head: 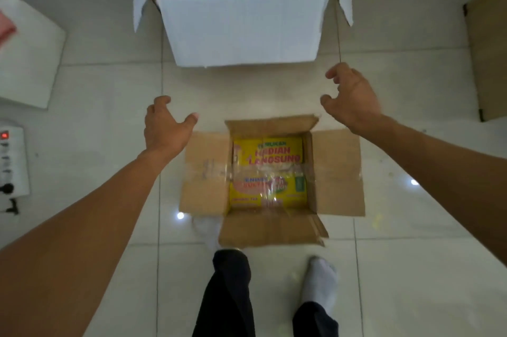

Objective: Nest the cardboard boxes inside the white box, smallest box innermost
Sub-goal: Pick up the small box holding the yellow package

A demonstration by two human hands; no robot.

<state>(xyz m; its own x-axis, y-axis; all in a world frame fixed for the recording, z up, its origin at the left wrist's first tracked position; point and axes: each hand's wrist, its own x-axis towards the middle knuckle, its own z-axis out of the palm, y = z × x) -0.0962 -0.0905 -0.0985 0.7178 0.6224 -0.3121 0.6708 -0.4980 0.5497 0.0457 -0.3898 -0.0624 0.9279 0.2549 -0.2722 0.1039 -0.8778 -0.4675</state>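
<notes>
1. Cardboard box (271,177) sits on the tiled floor (109,84) with flaps spread, a yellow box (269,172) inside.
2. White box (241,26) stands open just beyond.
3. Left hand (164,128) and right hand (351,98) hover above, fingers spread, grasping nothing.

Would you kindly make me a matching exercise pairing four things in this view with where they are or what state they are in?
Things:
1. white box
2. brown box
3. left hand
4. power strip

Descriptions:
A. far left edge, red light on
B. open, yellow printed box inside
C. top of view, flaps up, nothing visible inside
D. empty, fingers spread, above a brown flap

Pairs: 1-C, 2-B, 3-D, 4-A
</notes>
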